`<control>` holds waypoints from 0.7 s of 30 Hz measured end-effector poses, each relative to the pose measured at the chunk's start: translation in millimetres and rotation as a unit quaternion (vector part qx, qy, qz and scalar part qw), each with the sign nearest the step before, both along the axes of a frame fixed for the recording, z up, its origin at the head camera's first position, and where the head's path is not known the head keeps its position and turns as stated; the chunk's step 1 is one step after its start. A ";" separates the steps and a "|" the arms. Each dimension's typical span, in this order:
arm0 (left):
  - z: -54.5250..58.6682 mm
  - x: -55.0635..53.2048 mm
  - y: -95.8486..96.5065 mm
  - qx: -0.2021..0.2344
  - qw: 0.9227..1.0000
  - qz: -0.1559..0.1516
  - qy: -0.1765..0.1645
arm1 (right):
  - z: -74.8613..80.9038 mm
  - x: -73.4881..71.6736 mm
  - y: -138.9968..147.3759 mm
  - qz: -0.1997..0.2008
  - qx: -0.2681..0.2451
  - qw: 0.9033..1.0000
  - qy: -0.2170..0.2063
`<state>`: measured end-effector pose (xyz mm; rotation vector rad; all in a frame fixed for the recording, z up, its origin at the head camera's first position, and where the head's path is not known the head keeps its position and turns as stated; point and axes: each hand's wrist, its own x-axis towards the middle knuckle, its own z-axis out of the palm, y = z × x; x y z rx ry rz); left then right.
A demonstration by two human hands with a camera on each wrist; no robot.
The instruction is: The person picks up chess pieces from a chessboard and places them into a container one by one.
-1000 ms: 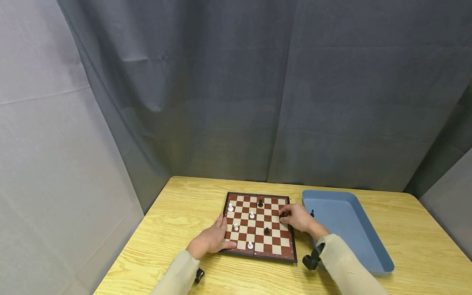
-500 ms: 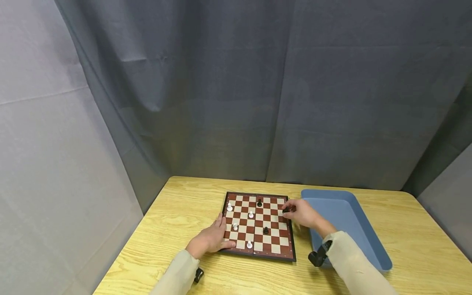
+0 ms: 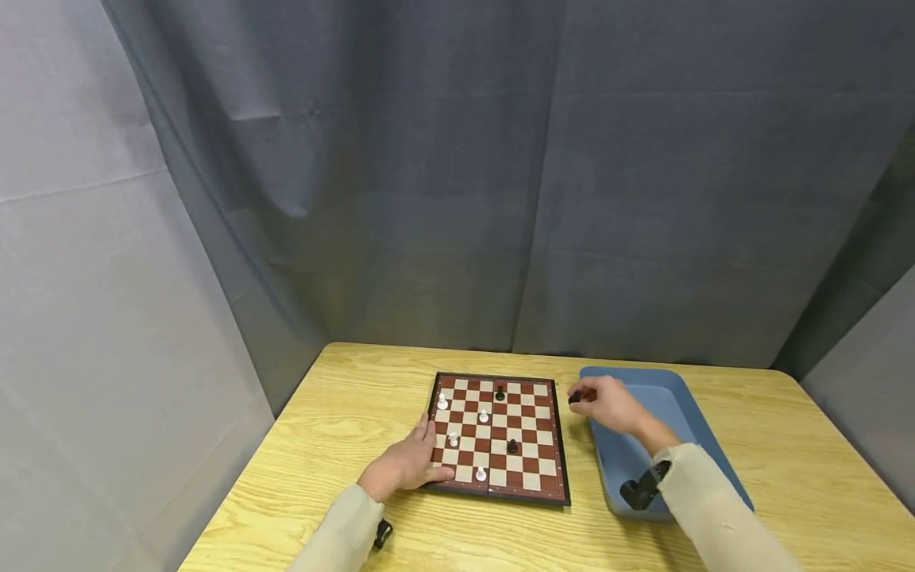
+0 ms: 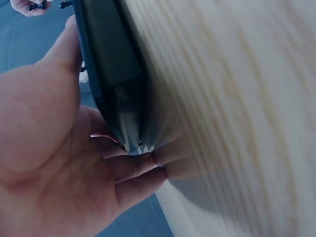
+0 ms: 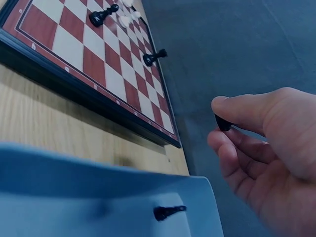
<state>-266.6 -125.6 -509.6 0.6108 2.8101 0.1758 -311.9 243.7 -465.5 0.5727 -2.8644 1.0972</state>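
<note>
My left hand rests at the near left corner of the chessboard, fingers along its left side and thumb along the front edge. In the left wrist view its fingertips reach down to the tabletop. Between thumb and fingertips, my right hand pinches a small black chess piece, mostly covered by the fingers. That hand is in the air over the left rim of the blue tray. Still on the board are two black chess pieces, one far and one nearer, plus several white pawns.
Inside the tray lies another black chess piece, seen in the right wrist view. A strip of wooden table separates board and tray. Grey curtains hang behind the table and at its sides.
My right hand has lifted the black chess piece off the board's right side and carried it right, to the tray's edge. The left hand has stayed at the board's corner.
</note>
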 end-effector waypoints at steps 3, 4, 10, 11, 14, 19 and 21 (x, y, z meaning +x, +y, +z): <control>0.3 -0.6 0.0 0.003 1.000 0.000 -0.001 | 3.4 0.7 6.6 -0.006 0.005 1.000 -0.006; 0.3 -0.7 -0.1 0.004 1.000 0.000 0.000 | 4.2 0.9 8.7 -0.011 0.008 1.000 -0.007; 0.4 -0.5 -0.1 0.005 1.000 -0.001 0.000 | 9.5 3.6 22.6 -0.023 0.020 1.000 -0.002; 0.6 -0.4 0.1 0.006 1.000 -0.001 0.000 | 10.5 4.0 25.2 -0.023 0.020 1.000 -0.002; 1.4 0.0 0.2 0.008 1.000 0.000 0.000 | 12.0 5.0 32.9 -0.027 0.024 0.999 -0.001; 2.3 0.6 0.4 0.007 1.000 -0.001 0.000 | 12.4 6.7 45.2 -0.038 0.029 0.999 -0.008; 2.3 0.8 0.5 0.008 1.000 0.001 -0.002 | 12.2 7.5 49.6 -0.040 0.027 0.999 -0.009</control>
